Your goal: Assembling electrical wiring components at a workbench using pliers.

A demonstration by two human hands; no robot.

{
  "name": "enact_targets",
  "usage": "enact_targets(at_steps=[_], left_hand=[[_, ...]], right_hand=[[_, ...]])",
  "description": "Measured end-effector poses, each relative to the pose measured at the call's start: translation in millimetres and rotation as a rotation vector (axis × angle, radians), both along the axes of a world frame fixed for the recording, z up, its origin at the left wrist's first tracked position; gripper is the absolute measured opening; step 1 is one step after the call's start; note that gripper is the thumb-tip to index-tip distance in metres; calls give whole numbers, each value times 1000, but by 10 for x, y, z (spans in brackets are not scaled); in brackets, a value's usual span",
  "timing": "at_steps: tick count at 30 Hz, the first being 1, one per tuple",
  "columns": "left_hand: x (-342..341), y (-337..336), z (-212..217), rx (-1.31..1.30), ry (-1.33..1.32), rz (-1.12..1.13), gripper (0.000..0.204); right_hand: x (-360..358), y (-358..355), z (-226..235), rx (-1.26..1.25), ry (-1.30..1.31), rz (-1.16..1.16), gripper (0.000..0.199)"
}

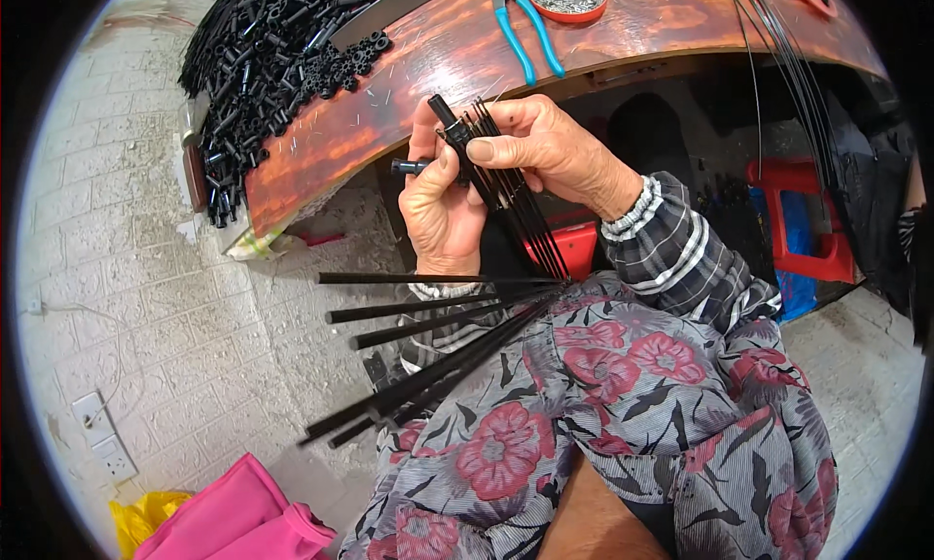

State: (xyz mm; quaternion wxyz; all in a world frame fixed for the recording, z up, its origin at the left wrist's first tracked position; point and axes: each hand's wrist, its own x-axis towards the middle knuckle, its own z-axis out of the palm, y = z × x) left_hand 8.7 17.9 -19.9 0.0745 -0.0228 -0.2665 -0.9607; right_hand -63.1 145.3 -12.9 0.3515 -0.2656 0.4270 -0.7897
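While a bundle of thin black rods (514,200) slants above a flowered garment (623,365), the right hand (555,151) has its far end pinched, and the left hand (443,210) grasps a short black tube (409,167) just beside it. Nearer, thicker black rods (399,309) fan leftward. On the table (642,20) beyond, black fittings (258,103) heap at left, with blue-handled pliers (511,36) and a red dish (569,18) to their right.

Thin black rods (519,198); bunched, tilted
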Motion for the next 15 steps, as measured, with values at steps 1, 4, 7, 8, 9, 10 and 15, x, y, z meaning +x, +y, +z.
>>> enact_targets(at_steps=[1, 4, 7, 8, 9, 10, 15], left_hand=[[1, -2, 5, -15, -33, 17, 47], [29, 31, 111, -154, -237, 111, 43], [106, -148, 289, -312, -501, 111, 41], [94, -222, 307, -278, -527, 107, 39], [105, -334, 326, -253, -449, 53, 39], [95, -402, 348, -282, -449, 96, 38], [-236, -624, 568, -440, -228, 122, 34]], right_hand=[[-9, 2, -25, -1, 2, -1, 33], [-42, 16, -110, 56, 3, 18, 31], [-49, 28, -143, 77, 0, 8, 32], [-62, 55, -132, 83, 7, 18, 33], [-67, 48, -120, 85, 18, 41, 33], [-71, 27, -152, 81, 19, 42, 33], [-78, -61, -181, 102, 8, 56, 33]])
